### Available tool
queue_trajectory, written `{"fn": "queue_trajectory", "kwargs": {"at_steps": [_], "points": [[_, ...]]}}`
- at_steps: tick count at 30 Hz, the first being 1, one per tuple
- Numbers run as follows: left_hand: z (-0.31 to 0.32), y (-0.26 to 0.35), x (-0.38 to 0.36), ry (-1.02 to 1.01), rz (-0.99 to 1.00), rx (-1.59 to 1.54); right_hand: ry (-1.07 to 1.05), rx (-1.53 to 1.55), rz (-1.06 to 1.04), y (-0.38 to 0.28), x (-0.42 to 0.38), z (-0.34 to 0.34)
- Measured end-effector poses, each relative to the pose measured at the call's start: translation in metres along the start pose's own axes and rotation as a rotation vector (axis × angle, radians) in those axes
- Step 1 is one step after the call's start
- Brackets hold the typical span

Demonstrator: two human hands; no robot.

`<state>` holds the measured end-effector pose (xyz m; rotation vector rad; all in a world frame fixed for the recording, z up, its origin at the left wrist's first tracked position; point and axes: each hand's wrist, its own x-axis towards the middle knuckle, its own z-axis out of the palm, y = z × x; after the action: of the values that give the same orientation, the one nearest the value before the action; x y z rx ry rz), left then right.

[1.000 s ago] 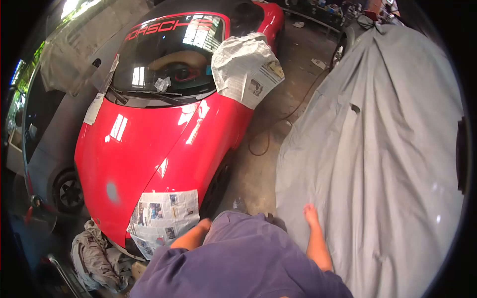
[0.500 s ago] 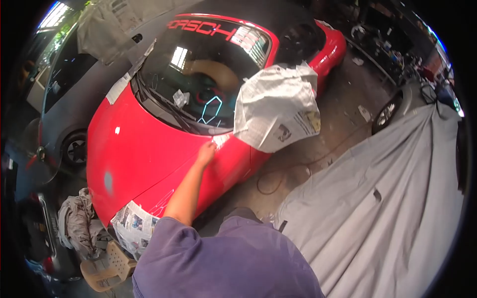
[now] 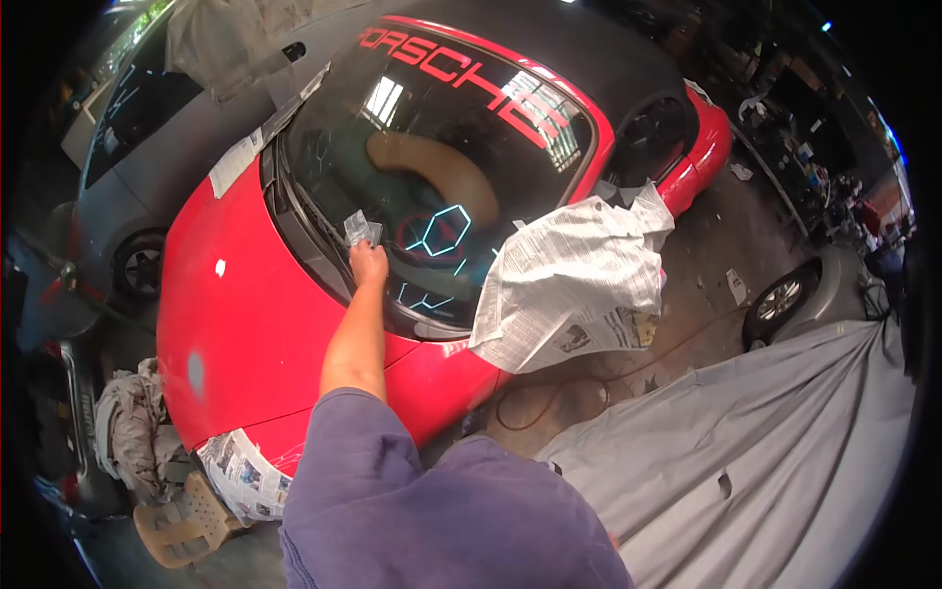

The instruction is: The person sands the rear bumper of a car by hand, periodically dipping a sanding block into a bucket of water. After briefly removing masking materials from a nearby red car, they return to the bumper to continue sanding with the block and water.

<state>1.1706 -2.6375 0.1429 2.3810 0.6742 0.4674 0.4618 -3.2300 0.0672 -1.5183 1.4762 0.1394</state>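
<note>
My left hand reaches over the lower windshield of a red car. Its fingers are closed at the near end of a small crumpled, shiny grey-white sheet, which looks like thin plastic or paper. The sheet is by the wipers, at the base of the glass. Below my forearm lies the red hood, with a grey patch on it. Newspaper covers the mirror area on the near side. My right hand cannot be seen.
More newspaper covers the front corner, beside a tan plastic chair and bundled cloth. On the right, a grey cover drapes over something large. A hose lies on the floor. Another car stands on the left.
My left hand has moved from the hood's rear edge up to the windshield and closed on the crumpled sheet lying there. The view has shifted closer to the glass.
</note>
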Motion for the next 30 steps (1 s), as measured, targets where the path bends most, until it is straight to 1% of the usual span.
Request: {"fn": "queue_trajectory", "kwargs": {"at_steps": [3,6,9,10,13,14,17,18,21,24,26,28,30], "points": [[0.01,-0.003,0.006,0.091,0.136,0.084,-0.102,-0.212,0.066,-0.002,-0.017,0.042],[-0.005,0.007,0.007,0.037,0.186,0.193,-0.145,-0.292,0.074,-0.025,-0.023,0.065],[-0.009,0.006,0.024,0.135,0.213,0.153,-0.165,-0.326,0.067,-0.047,-0.024,0.078],[-0.019,0.012,0.025,0.272,0.287,0.032,-0.169,-0.333,0.062,-0.053,-0.022,0.081],[-0.042,0.02,0.044,0.277,0.083,-0.378,-0.181,-0.357,0.036,-0.076,-0.016,0.088],[-0.048,0.023,0.042,0.183,-0.083,-0.741,-0.186,-0.371,0.025,-0.083,-0.013,0.089],[-0.027,-0.016,0.041,-0.064,-0.46,-1.08,-0.206,-0.413,-0.017,-0.101,-0.003,0.09],[-0.014,-0.026,0.037,-0.081,-0.529,-1.102,-0.213,-0.429,-0.03,-0.107,0.001,0.089],[0.003,-0.041,0.021,-0.161,-0.589,-1.133,-0.232,-0.476,-0.074,-0.119,0.011,0.086],[-0.025,-0.007,0.011,-0.221,-0.694,-1.172,-0.254,-0.532,-0.113,-0.13,0.02,0.078],[-0.003,-0.019,0.017,-0.299,-0.658,-1.144,-0.265,-0.567,-0.137,-0.137,0.026,0.074],[-0.011,-0.013,0.009,-0.369,-0.592,-1.163,-0.276,-0.598,-0.165,-0.147,0.034,0.07],[-0.014,-0.001,-0.007,-0.277,-0.546,-1.125,-0.289,-0.622,-0.191,-0.153,0.042,0.066]]}}
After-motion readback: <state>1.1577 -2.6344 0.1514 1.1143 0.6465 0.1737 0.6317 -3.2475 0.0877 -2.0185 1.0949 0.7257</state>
